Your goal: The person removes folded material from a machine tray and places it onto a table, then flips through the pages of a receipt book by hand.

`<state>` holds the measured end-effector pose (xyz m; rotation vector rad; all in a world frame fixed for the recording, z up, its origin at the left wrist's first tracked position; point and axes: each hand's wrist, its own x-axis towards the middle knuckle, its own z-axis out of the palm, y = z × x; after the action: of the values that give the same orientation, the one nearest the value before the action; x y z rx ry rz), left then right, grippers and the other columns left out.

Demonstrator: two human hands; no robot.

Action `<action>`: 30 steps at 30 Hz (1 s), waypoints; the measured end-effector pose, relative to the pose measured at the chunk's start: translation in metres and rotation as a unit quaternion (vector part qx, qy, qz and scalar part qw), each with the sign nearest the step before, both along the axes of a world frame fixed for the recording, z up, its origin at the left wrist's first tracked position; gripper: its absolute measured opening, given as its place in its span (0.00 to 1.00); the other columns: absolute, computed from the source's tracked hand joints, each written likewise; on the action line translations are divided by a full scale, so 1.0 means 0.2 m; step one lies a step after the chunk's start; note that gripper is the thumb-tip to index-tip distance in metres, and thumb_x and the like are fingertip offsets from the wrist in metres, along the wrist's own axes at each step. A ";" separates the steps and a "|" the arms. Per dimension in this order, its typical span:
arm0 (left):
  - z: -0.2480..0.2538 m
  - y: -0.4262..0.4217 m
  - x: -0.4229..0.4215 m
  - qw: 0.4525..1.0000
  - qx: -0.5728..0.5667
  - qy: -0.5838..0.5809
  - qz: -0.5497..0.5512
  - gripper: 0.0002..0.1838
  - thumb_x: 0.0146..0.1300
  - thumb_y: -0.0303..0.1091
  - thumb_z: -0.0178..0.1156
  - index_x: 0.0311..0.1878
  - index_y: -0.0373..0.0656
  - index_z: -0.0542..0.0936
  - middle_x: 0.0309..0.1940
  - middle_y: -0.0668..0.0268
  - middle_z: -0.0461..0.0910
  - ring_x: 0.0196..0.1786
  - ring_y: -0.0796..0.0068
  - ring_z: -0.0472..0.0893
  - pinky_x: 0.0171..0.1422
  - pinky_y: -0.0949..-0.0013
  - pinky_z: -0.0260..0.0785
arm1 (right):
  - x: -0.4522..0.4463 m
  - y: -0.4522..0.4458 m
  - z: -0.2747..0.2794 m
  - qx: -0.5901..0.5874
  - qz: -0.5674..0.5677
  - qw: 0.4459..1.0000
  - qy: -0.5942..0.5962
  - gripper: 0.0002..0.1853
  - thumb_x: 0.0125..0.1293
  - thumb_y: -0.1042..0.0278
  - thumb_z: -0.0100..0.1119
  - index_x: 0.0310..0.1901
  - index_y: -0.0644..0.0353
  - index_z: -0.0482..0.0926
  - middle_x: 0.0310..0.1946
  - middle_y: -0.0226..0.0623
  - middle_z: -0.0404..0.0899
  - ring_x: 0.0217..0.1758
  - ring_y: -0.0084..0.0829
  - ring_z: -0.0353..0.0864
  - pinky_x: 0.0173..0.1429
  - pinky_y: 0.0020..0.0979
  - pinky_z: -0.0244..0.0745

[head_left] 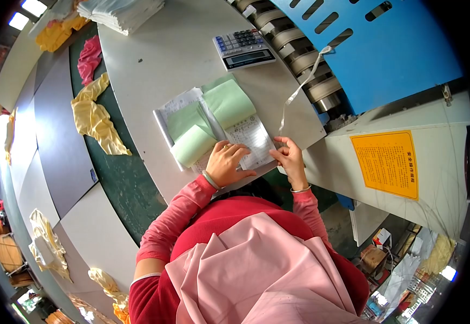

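An open pad of green and white printed paper (228, 106) lies just ahead on a pale grey tabletop (154, 65), pages slanting away leftward. The left hand (225, 163) rests loosely spread at its near edge; the right hand (290, 160) curls beside its right edge, grip unclear.

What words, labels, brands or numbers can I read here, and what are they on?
"安全操作规程": heading on the orange rectangular sign on the pale machine panel; the smaller lines below are too small to read.
White printed page in the open book with green sheets: too small and blurred.
Grey calculator with dark and blue keys: key markings too small.
Small blue label on the grey surface: unreadable.
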<state>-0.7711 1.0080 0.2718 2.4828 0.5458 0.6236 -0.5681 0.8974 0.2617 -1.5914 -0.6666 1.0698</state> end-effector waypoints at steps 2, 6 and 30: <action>0.01 -0.01 0.01 1.000 -0.006 0.007 0.005 0.25 0.47 0.51 0.72 0.43 0.46 0.80 0.45 0.66 0.82 0.47 0.67 0.80 0.61 0.59 0.65 | -0.02 0.01 -0.01 0.002 -0.008 1.000 -0.023 0.23 0.56 0.71 0.70 0.53 0.65 0.75 0.19 0.22 0.72 0.22 0.12 0.66 0.26 0.17 0.60; 0.01 -0.01 0.02 1.000 0.005 0.001 0.027 0.17 0.51 0.41 0.69 0.42 0.45 0.81 0.41 0.65 0.83 0.43 0.65 0.81 0.57 0.61 0.67 | -0.04 0.04 -0.03 0.004 -0.002 0.997 -0.083 0.22 0.57 0.69 0.70 0.51 0.66 0.75 0.18 0.21 0.71 0.21 0.12 0.66 0.26 0.17 0.59; 0.13 0.29 0.04 0.934 -0.225 -0.147 0.236 0.26 0.50 0.26 0.70 0.56 0.46 0.79 0.30 0.57 0.85 0.36 0.70 0.85 0.42 0.70 0.74 | 0.00 -0.03 0.01 -0.017 0.044 0.999 -0.006 0.18 0.65 0.70 0.61 0.56 0.60 0.79 0.25 0.22 0.70 0.22 0.13 0.67 0.26 0.16 0.64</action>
<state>-0.7633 1.0662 0.2973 1.7918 1.0454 0.9145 -0.5684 0.8921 0.2628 -1.6111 -0.7342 1.1424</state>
